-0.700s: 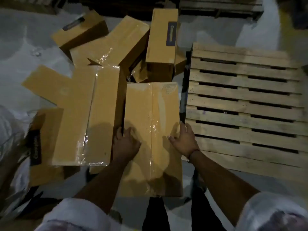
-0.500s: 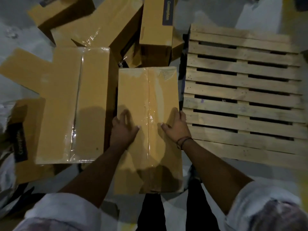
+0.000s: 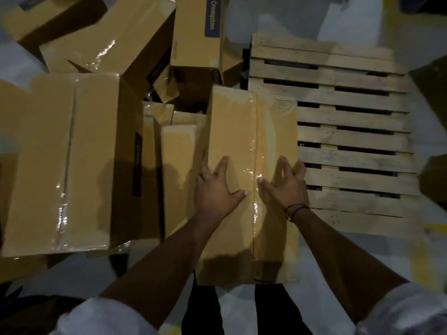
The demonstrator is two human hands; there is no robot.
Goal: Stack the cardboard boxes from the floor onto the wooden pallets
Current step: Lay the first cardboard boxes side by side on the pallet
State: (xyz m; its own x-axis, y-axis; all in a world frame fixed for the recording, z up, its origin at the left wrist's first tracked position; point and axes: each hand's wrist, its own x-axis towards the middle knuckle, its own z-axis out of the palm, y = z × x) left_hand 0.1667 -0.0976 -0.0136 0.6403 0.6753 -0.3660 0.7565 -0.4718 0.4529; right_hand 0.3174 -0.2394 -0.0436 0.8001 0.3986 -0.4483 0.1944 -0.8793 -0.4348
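1. Far left: large box (image 3: 65,163), lying flat with its tape seam up, among the cardboard waiting on the floor (image 3: 278,20). I am not touching it.
2. Behind it: a loose heap of boxes at mixed angles, including one blue-labelled box (image 3: 196,32) standing on end.
3. Low in the gap: small box (image 3: 179,170), just beside my load.
4. Left hand (image 3: 215,189): thumb and forefinger spread on the top face and the other fingers hooked over the left long edge, so the carton cannot slide away.
5. Taped box (image 3: 251,131), the piece I am handling: held lengthwise in front of me, with its near end above my legs. Its far right corner shows against the pallet's left side. I cannot tell whether it is clear of the floor.
6. Right hand (image 3: 285,187): thumb on the glossy tape, fingers curled at the right long edge. With the left hand it clamps the carton from both sides, and I judge that this is for a swing to the right.
7. Right: wooden pallet (image 3: 350,117), with bare slats and nothing stacked on the visible part. I judge it to be the destination.
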